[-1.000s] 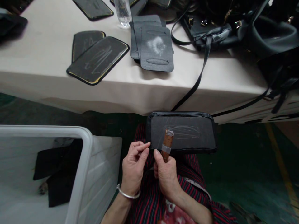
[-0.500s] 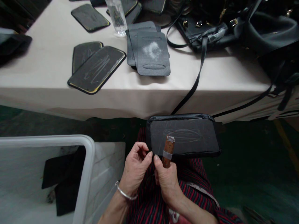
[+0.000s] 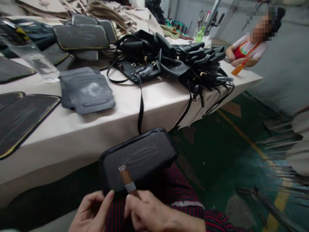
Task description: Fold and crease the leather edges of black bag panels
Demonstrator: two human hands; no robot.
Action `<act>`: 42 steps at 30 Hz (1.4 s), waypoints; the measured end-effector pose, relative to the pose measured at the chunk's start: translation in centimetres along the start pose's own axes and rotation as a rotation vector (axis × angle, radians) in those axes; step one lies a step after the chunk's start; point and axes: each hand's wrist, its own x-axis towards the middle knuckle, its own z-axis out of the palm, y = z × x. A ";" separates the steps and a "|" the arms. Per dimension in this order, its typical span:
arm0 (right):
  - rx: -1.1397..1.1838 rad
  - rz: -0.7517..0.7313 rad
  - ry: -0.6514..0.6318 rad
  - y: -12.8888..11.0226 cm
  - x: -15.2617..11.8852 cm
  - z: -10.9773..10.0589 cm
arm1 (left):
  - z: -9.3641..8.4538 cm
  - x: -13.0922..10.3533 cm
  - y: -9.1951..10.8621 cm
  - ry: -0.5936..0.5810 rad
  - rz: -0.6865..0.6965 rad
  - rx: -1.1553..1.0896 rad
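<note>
A black padded panel (image 3: pixel 145 154) with a folded, bulging rim and pale scribbled oval lines lies tilted over my lap, on striped red and black cloth. At its near left corner, my left hand (image 3: pixel 93 211) pinches the rim between thumb and curled fingers. My right hand (image 3: pixel 149 209) is closed round a short brown stick (image 3: pixel 126 177) with a grey band and a ragged whitish tip. The tip points up over the panel's left part; I cannot tell whether it touches.
Beyond my lap runs a cloth-covered table (image 3: pixel 154 108). It bears stacked dark panels (image 3: pixel 96 100), a clear bottle (image 3: pixel 44 64) and a heap of black bags (image 3: pixel 173 64) with hanging straps. Another person (image 3: pixel 251 48) in a red apron is at the far right end.
My view has swung right and up, bringing the bag heap and the other person into sight. The white bin has mostly left view. Both hands keep their hold near the panel.
</note>
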 end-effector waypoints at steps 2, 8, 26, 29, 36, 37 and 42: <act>-0.036 -0.111 -0.086 -0.3 -2.2 -2.0 | 0.4 -1.0 1.2 0.013 0.086 0.045; -0.033 -0.448 0.110 -2.3 -3.0 -4.6 | 0.8 -0.9 1.6 -0.013 0.027 -0.196; 0.227 -0.893 0.109 -3.2 4.7 4.8 | 0.0 -0.5 1.1 -0.101 0.022 -0.246; 0.244 -0.890 0.110 -3.7 4.4 4.8 | 0.1 -0.4 1.5 -0.062 0.073 -0.157; -0.340 -0.524 0.335 1.8 0.9 0.7 | 0.1 -1.5 0.6 0.162 0.705 0.316; -0.389 -0.478 0.362 3.0 1.1 0.2 | -0.2 -1.7 0.2 0.155 0.840 0.378; -0.300 -0.458 0.355 6.0 4.4 -0.1 | -1.8 -1.5 -1.3 -0.034 1.124 0.594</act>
